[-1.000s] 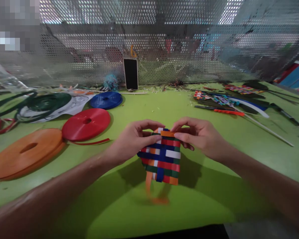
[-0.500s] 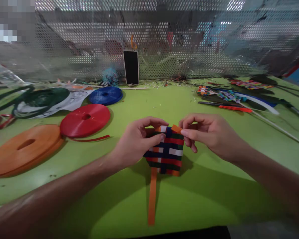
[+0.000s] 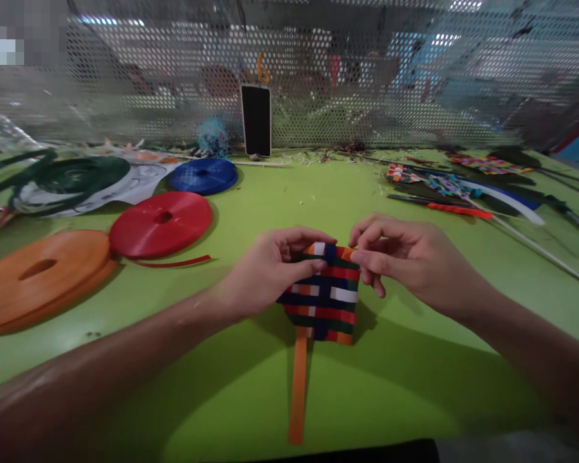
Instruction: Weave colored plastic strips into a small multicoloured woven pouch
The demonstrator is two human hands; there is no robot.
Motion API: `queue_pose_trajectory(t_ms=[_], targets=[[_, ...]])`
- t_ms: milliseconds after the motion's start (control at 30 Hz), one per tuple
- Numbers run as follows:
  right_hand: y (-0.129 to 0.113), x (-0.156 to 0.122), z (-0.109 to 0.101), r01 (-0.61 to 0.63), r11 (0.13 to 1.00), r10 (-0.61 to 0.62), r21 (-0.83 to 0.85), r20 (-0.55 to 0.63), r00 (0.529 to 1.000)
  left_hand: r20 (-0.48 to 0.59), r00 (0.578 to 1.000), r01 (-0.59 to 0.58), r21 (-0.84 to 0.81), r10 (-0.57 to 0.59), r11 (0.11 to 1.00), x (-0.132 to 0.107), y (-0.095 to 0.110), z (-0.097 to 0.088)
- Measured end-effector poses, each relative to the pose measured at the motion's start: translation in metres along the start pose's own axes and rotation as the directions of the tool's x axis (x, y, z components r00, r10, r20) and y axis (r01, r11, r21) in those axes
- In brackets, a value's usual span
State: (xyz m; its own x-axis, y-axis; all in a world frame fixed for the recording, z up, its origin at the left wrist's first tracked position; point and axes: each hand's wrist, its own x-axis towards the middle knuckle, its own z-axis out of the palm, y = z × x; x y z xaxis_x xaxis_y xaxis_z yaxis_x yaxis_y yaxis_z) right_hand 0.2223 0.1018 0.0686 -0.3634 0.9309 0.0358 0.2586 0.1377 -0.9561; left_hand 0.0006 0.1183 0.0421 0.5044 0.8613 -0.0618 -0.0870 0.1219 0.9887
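Nearest the wearer: loose orange strip (image 3: 298, 392) hanging off the near edge of the woven piece (image 3: 324, 299), long axis running from that edge toward the body. Using the woven piece as reference for the rest.

Woven piece is held between the two hands above the green worktop (image 3: 275, 206), near the body, checked face toward the wearer. Outline roughly square, so no clear long axis of its own; the bands run across and up-down.

Left hand (image 3: 266, 273) clamped on its left side: thumb flat on the face, fingers over the far edge; what they do behind is hidden. Right hand (image 3: 405, 260) closed in a thumb-and-finger pinch at its far right corner, other fingers curled clear.

Key relation, my read: piece lies to the left of the right hand, at its fingertips. Left hand overlaps more of it, so it's the nearer one. Loose strip is on the opposite edge from the pinch.

Left of the piece: orange roll (image 3: 77, 270), then red roll (image 3: 186, 225), then blue roll (image 3: 222, 179) farther back. Beyond it to the right: orange tool (image 3: 458, 210). Well beyond, slightly left: phone (image 3: 257, 122) standing against the perforated screen (image 3: 313, 122)
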Motion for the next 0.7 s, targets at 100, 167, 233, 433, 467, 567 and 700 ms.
queue_pose_trajectory(t_ms=[100,167,233,433,467,567,700], targets=[[0.0014,0.0003,-0.0005,-0.055,0.998,0.054,-0.036,-0.016,0.998,-0.017,0.999,-0.032,0.039,0.033,0.999,0.0000,-0.0011,0.0004],[0.0021,0.0004,-0.0004,-0.077,0.996,0.075,-0.043,-0.038,0.996,-0.028,0.999,-0.037,0.055,0.039,0.998,-0.0005,-0.0014,-0.0001],[0.0026,0.0003,0.0004,-0.089,0.995,0.087,-0.044,-0.055,0.995,-0.038,0.998,-0.037,0.074,0.040,0.997,-0.0011,-0.0009,-0.0006],[0.0022,0.0001,0.0017,-0.093,0.994,0.087,-0.057,-0.095,0.992,-0.025,0.998,-0.058,0.137,0.062,0.989,-0.0027,0.0033,0.0010],[0.0018,0.0001,0.0016,-0.086,0.995,0.080,-0.059,-0.091,0.993,-0.021,0.998,-0.062,0.145,0.065,0.987,-0.0029,0.0038,0.0014],[0.0002,0.0000,0.0015,-0.076,0.995,0.071,-0.068,-0.075,0.995,-0.005,0.996,-0.082,0.159,0.084,0.984,-0.0033,0.0041,0.0010],[-0.0023,-0.0009,0.0026,-0.080,0.992,0.074,-0.097,-0.065,0.995,0.019,0.996,-0.088,0.162,0.086,0.983,-0.0031,0.0042,-0.0021]])
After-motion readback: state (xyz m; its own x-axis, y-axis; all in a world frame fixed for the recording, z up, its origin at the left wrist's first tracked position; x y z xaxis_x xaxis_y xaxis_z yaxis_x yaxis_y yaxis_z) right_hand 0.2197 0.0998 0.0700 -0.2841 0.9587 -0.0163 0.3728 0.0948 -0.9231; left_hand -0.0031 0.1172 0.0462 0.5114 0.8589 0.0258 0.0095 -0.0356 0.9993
